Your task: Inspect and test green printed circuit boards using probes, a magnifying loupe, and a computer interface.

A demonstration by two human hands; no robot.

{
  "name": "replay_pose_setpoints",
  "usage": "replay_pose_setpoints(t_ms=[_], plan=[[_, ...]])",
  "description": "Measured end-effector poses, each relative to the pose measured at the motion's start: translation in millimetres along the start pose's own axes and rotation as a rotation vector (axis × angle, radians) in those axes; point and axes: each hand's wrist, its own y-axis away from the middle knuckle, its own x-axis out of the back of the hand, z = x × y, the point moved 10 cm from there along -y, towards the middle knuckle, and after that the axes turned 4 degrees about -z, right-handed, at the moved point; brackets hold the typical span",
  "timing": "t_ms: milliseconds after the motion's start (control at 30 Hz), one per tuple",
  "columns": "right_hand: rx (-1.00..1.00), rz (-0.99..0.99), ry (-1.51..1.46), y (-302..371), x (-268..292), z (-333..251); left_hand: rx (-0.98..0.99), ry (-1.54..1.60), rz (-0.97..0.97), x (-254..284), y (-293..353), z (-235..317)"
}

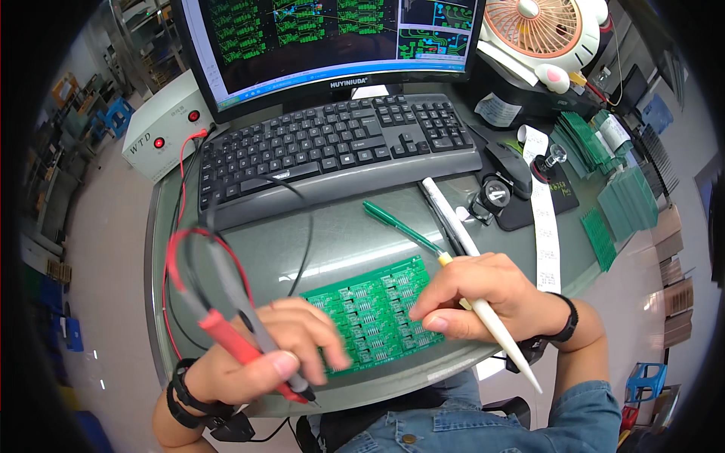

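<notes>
My left hand (287, 343) is closed around a red test probe (226, 336) and a grey-black test probe (245, 309), their tips pointing down toward the desk's front edge. Its outer fingers are blurred over the left side of a green circuit board (366, 309) with repeated rows of small parts. At the board's right side is my right hand (483, 294), fingertips over its edge; whether they touch it I cannot tell. A white tapered stick (498, 332) is tucked in this hand, point toward me. A green pen (400, 226) runs to the stick's yellow collar; whether they join is unclear.
Beyond the board are a black keyboard (332, 143) and a monitor (332, 45). A white box (170, 124) with red sockets stands left. To the right are a silver pen (449, 215), a loupe (491, 196), a mouse (506, 162), a paper strip (545, 234) and green boards (627, 200).
</notes>
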Motion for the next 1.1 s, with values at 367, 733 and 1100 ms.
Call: replay_pose_setpoints(t_ms=[367,733,1100], plan=[[-0.326,0.001,-0.567,-27,-19,13,0.327,0.077,0.058,-16,-34,-12],[-0.392,0.039,-0.636,2,-4,58,0.416,0.289,0.166,28,-3,-60],[-0.324,0.181,-0.349,13,-2,64,0.405,0.328,0.188,22,-7,-60]])
